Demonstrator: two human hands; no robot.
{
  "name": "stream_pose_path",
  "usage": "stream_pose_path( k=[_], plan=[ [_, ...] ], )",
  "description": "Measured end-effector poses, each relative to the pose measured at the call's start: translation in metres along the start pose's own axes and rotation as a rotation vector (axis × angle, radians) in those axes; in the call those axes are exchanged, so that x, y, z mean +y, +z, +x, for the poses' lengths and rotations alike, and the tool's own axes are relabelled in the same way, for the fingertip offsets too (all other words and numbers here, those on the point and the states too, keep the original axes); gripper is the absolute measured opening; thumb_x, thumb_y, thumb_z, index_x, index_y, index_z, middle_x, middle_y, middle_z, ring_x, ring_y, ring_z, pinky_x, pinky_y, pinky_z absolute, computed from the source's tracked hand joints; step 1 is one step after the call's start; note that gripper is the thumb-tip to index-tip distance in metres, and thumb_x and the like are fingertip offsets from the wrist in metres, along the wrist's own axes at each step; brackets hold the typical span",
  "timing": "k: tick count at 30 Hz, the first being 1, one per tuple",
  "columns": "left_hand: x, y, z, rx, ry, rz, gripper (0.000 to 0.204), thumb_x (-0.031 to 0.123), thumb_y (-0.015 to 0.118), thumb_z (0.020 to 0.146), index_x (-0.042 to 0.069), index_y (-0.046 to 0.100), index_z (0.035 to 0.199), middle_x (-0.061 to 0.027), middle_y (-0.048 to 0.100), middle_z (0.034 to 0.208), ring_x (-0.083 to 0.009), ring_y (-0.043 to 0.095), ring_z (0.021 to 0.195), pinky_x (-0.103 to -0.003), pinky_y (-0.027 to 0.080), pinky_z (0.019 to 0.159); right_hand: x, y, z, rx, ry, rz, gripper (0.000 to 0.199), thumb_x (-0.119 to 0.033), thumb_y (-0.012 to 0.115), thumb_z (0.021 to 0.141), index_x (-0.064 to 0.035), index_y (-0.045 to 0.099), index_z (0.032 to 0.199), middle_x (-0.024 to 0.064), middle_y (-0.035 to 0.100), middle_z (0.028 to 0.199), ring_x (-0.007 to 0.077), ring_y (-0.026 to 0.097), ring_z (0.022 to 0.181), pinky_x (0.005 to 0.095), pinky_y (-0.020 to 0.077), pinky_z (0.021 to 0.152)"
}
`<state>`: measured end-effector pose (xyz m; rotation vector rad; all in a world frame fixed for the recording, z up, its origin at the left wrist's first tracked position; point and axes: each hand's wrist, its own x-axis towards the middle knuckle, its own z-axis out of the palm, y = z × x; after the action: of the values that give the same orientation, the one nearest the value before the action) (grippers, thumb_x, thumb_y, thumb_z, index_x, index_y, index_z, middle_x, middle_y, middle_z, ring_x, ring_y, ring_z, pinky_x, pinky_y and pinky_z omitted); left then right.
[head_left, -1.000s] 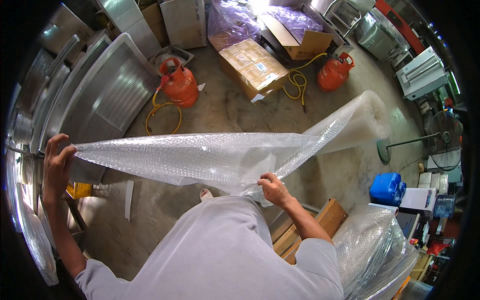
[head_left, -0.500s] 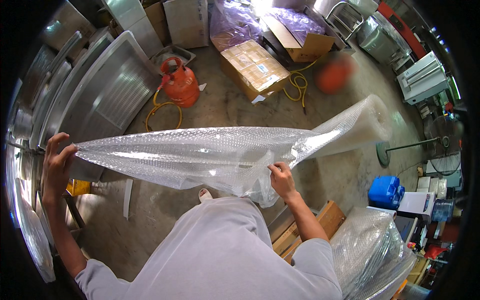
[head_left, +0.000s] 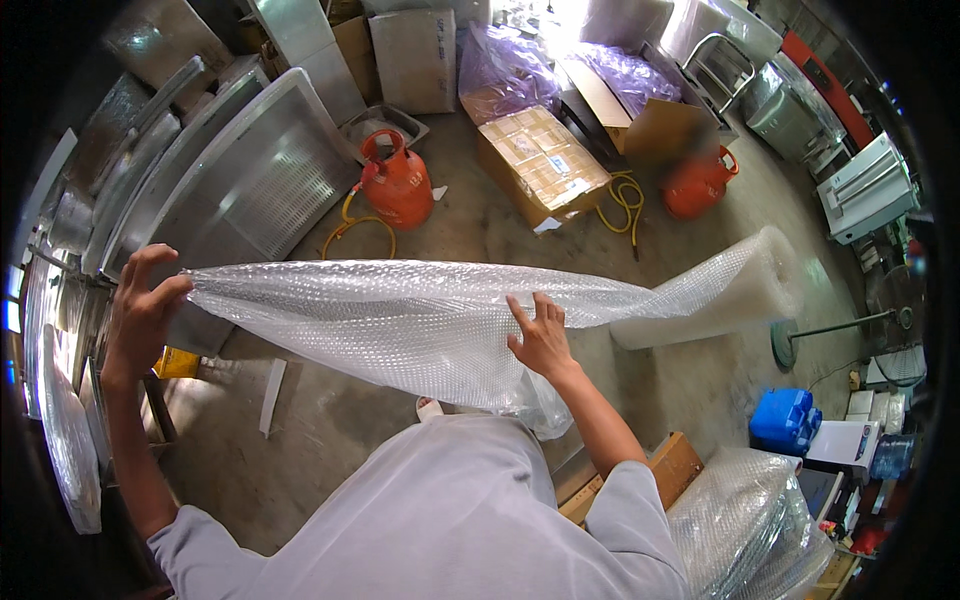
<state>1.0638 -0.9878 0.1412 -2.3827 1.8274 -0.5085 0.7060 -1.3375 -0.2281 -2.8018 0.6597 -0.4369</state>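
Observation:
A long sheet of clear bubble wrap [head_left: 400,315] stretches across in front of me, running back to a thick bubble wrap roll [head_left: 700,305] standing on the floor at the right. Its gathered left end is pinched between the thumb and fingers of my left hand [head_left: 145,310]. My right hand [head_left: 543,335] lies against the sheet right of its middle, fingers spread and not gripping. Below that hand, a crumpled part of the sheet hangs down near my shirt.
Two orange gas cylinders [head_left: 397,185] with yellow hoses stand beyond the sheet, around a taped cardboard box [head_left: 545,165]. Large metal panels [head_left: 240,170] lean at the left. A fan stand [head_left: 783,343], a blue jerrycan [head_left: 785,420] and a bubble-wrapped item [head_left: 740,510] are at the right.
My right hand has opened from its closed grip and moved up onto the sheet. The sheet is spread flatter around it. My left hand keeps its pinch; the whole view has shifted slightly.

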Motion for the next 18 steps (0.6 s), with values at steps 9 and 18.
stream_pose_path(
  k=[9,18],
  plan=[
    [0.008,-0.005,0.003,0.054,0.016,-0.013,0.018,0.007,0.074,0.079,0.008,0.066,0.095,-0.0113,0.054,0.12,-0.0338,0.054,0.119,-0.046,0.047,0.099,-0.011,0.045,0.028,0.262,-0.092,-0.027,0.025,-0.007,0.068,0.074,-0.0116,0.068,0.098,0.0144,0.06,0.108,0.03,0.055,0.106,0.0465,0.0379,0.094],
    [0.008,0.001,-0.002,0.076,0.009,-0.021,0.017,0.01,0.075,0.079,0.009,0.066,0.093,-0.0093,0.054,0.119,-0.0325,0.053,0.121,-0.047,0.047,0.098,-0.089,0.031,0.05,-0.126,0.221,0.298,0.018,-0.014,0.066,0.087,-0.0056,0.071,0.102,0.0243,0.07,0.084,0.0367,0.07,0.074,0.0502,0.0489,0.078]
  ],
)
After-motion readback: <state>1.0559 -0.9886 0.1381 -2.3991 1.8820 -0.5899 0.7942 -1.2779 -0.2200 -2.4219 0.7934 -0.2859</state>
